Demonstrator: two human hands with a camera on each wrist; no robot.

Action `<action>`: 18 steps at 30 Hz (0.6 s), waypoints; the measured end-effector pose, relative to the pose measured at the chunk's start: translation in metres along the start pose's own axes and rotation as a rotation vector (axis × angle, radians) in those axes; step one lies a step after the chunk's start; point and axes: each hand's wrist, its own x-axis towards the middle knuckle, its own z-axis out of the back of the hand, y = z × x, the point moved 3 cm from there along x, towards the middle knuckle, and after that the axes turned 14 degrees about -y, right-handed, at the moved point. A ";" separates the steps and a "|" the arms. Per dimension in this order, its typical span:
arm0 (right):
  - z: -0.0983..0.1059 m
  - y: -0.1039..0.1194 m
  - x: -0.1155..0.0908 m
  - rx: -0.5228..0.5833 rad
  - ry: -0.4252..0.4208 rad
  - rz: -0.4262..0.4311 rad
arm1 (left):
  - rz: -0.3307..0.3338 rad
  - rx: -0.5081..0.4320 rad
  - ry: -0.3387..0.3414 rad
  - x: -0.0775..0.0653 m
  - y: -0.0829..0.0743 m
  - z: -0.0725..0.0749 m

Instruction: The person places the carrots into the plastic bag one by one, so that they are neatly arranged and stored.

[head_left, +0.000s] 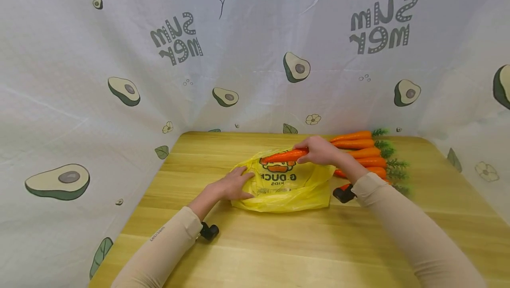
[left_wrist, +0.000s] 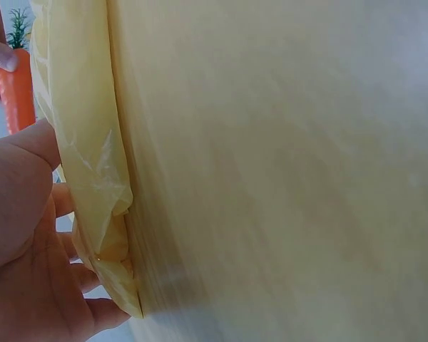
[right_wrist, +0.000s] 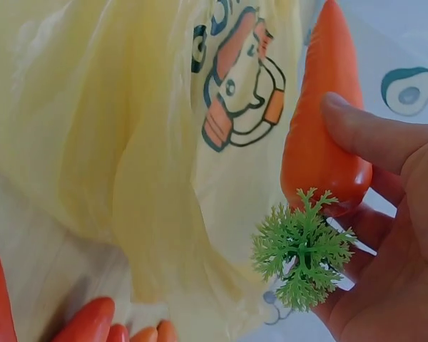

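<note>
Your right hand (head_left: 320, 149) held a carrot (head_left: 283, 156) between thumb and fingers, its tip pointing left over the yellow bag (head_left: 279, 204), which lay on the wooden table (head_left: 279, 252). Your left hand (head_left: 231, 184) had its fingers spread wide against the bag's left end. The other carrots (head_left: 364, 152) lay in a row right of the bag, leafy ends pointing right.

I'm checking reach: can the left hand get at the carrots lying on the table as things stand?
Probably not easily: the yellow bag and the right arm lie between the left hand and those carrots.
</note>
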 end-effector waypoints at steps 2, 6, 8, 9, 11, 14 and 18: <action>-0.004 0.002 0.003 -0.007 0.010 -0.006 | -0.001 0.001 0.002 0.000 0.000 0.000; -0.009 0.002 0.007 -0.003 0.028 -0.021 | -0.004 0.011 0.007 0.001 0.002 -0.002; -0.012 0.001 0.009 0.003 0.034 -0.028 | -0.005 0.014 0.008 0.002 0.002 -0.002; -0.014 -0.001 0.009 0.002 0.035 -0.032 | -0.006 0.017 0.008 0.002 0.002 -0.002; -0.018 -0.004 0.011 -0.002 0.036 -0.034 | -0.008 0.023 0.007 0.002 0.002 -0.002; -0.025 -0.008 0.014 -0.009 0.038 -0.037 | -0.006 0.025 0.009 0.001 0.000 -0.001; -0.031 -0.009 0.016 -0.013 0.042 -0.060 | -0.001 0.025 0.013 0.001 -0.001 -0.001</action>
